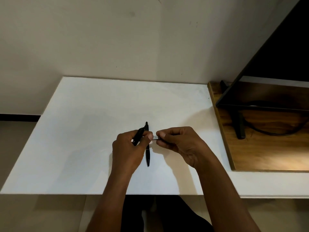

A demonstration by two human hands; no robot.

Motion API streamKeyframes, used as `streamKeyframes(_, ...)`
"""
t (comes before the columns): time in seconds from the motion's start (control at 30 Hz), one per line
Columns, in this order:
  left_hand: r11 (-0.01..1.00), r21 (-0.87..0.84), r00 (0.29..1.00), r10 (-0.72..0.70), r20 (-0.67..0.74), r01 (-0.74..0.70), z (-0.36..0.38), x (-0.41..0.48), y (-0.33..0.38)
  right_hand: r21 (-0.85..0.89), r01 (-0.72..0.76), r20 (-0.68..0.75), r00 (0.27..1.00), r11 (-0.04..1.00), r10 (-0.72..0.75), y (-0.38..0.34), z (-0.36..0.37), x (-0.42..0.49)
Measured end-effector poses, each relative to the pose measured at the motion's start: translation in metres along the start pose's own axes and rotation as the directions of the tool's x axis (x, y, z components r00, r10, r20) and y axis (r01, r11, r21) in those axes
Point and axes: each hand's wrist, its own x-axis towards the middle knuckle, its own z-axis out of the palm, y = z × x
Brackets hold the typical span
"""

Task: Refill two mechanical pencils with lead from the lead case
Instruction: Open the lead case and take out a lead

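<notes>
My left hand [129, 148] grips one black mechanical pencil [138, 136] in its fingers, tilted with its top end pointing up and right. A small lead case [155, 137] with a pale label is pinched between the thumb of my left hand and the fingertips of my right hand [177, 143]. The second black mechanical pencil [147, 154] lies flat on the white table [83, 131], pointing away from me, partly hidden under my left hand. Whether the case is open cannot be told.
A dark wooden board [267, 153] lies on the table at the right, carrying a black monitor [275, 56], its stand foot [240, 126] and a black cable [270, 133]. A beige wall rises behind the table. The near table edge runs below my forearms.
</notes>
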Motion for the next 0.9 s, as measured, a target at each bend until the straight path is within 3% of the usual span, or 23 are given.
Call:
streamKeyframes(0.27,0.995,0.004,0.990,0.099,-0.103,-0.099,-0.0002,0.0018,0.0013,0.112,-0.073,0.053,0.996,0.991,0.068,0.0006,-0.0001,0.0035)
streamKeyframes(0.9,0.998,-0.066,0.995,-0.013,-0.101,0.007,-0.0019,0.0029,-0.0027,0.164,-0.003,-0.046,0.999,0.986,0.011,-0.0042,-0.0057,0.0029)
